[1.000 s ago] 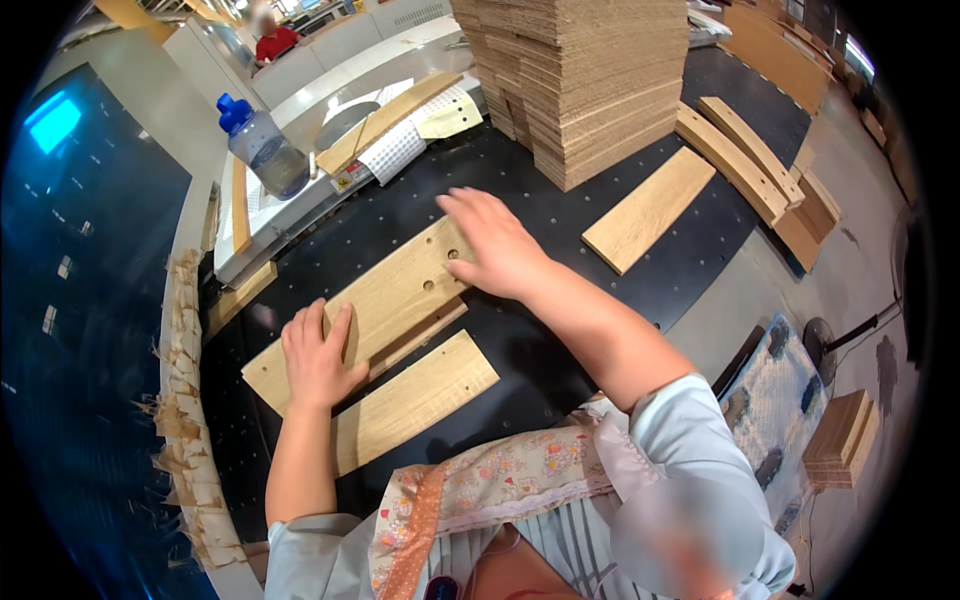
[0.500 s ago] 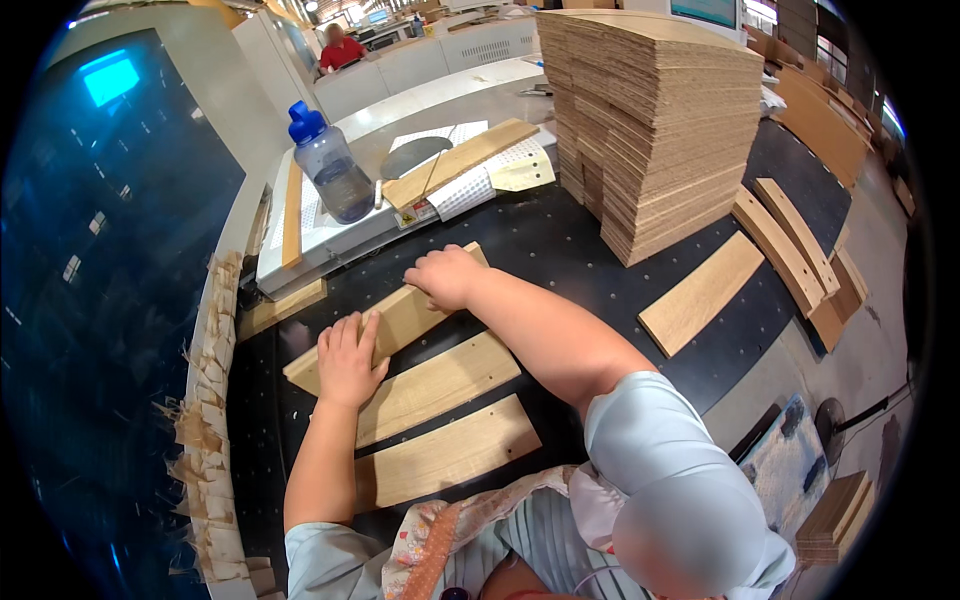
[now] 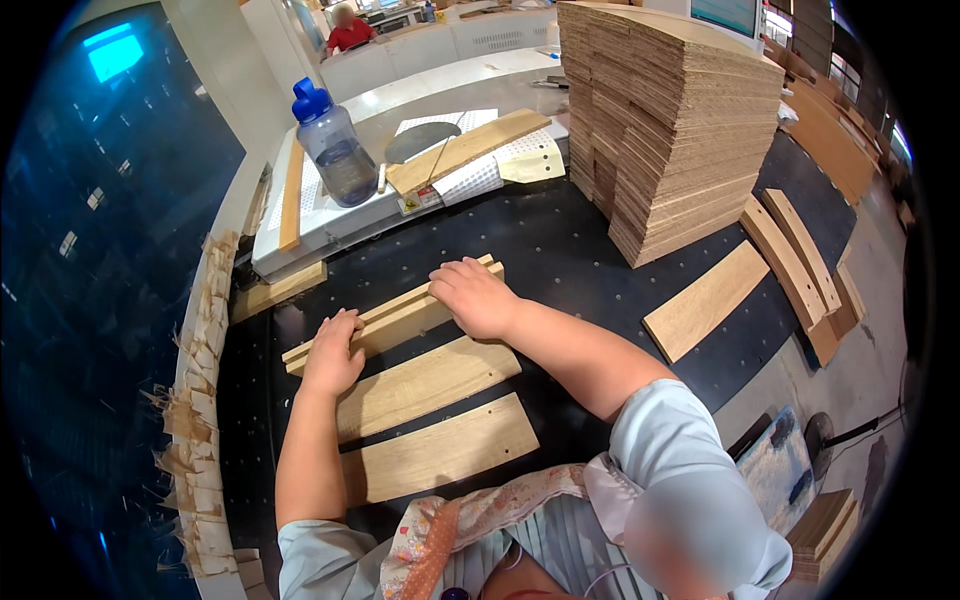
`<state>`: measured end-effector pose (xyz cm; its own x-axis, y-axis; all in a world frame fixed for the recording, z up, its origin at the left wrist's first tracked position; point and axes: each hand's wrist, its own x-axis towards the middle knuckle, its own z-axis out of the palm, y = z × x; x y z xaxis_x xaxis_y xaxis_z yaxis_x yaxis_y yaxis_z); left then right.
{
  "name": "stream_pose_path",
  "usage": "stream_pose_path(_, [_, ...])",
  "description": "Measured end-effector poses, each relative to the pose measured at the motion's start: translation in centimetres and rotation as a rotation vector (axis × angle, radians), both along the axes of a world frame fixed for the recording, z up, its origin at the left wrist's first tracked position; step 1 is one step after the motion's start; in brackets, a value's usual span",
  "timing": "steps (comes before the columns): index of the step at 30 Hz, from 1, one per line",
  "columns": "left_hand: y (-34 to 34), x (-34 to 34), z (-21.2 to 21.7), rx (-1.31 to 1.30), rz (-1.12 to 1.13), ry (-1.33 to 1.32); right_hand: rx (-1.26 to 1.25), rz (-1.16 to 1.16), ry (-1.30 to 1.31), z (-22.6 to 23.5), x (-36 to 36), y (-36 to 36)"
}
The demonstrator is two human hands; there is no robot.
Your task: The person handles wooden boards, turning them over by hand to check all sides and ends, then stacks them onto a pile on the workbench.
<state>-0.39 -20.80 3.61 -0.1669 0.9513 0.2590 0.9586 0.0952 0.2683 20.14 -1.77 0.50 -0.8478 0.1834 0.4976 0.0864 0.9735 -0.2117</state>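
Note:
A long pale wooden board (image 3: 400,316) stands tilted on its edge on the black perforated table (image 3: 560,250). My left hand (image 3: 332,352) grips its left part and my right hand (image 3: 478,296) grips its right end. Two more flat wooden boards lie just in front of it: one (image 3: 430,384) touching my left hand's heel, and another (image 3: 440,450) nearer my body.
A tall stack of cardboard sheets (image 3: 670,120) rises at the back right. A blue-capped water bottle (image 3: 335,145) stands on a white machine (image 3: 330,215) with a wooden plank (image 3: 470,148) on it. More boards (image 3: 705,298) lie to the right. Another person sits far behind.
The board under my hands has been turned from lying flat up onto its edge and pushed away. Two flat boards now show in front of it.

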Motion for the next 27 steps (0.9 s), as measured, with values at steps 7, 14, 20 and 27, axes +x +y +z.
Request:
stream_pose_path(7, [-1.2,1.5,1.7,-0.147,0.075,0.318,0.146,-0.177,-0.364,3.2,0.7,-0.4])
stream_pose_path(14, [-2.1,1.7,-2.2,0.168,0.045,0.549,0.439,-0.187,-0.197,0.0,1.5,-0.3])
stream_pose_path(20, [-2.3,1.9,-3.0,0.223,0.137,0.528,0.345,-0.208,-0.085,-0.5,1.9,-0.8])
stream_pose_path(27, [-2.5,1.2,-1.4,0.17,0.133,0.343,0.215,-0.215,-0.271,2.1,1.1,-0.2])
